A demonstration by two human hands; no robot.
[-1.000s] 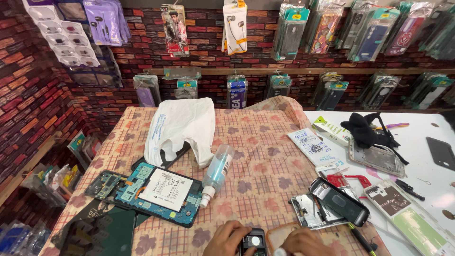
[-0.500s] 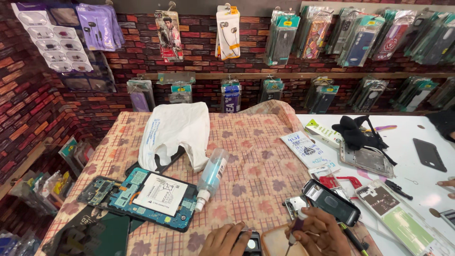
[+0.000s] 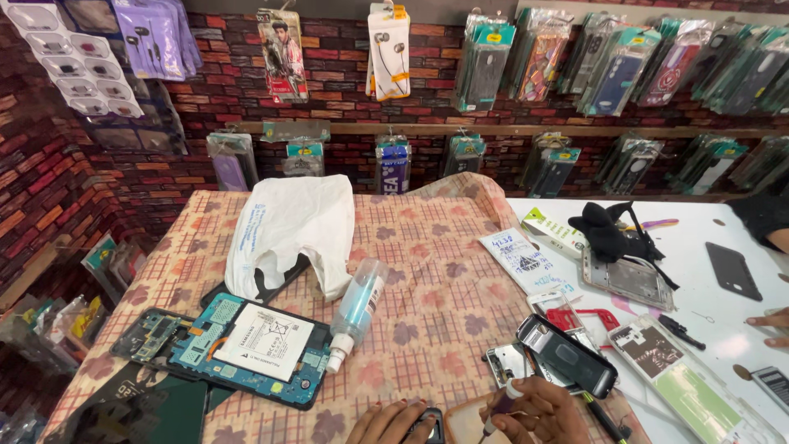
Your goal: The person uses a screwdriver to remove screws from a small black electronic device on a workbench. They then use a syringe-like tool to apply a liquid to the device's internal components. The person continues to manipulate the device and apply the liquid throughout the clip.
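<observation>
I see my left hand (image 3: 393, 423) at the bottom edge, fingers curled around a small dark phone (image 3: 429, 426). My right hand (image 3: 538, 409) pinches a thin tool (image 3: 499, 409) with a pale tip — it sits just beside the phone. This looks like close work on that phone — the next touch wants a steady, fine tip. An opened tablet (image 3: 246, 349) lies left, well apart.

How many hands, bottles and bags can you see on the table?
Hands: 3 (left hand, right hand, another person's hand)
Bottles: 1 (bottle)
Bags: 1 (white bag)
Total: 5
</observation>
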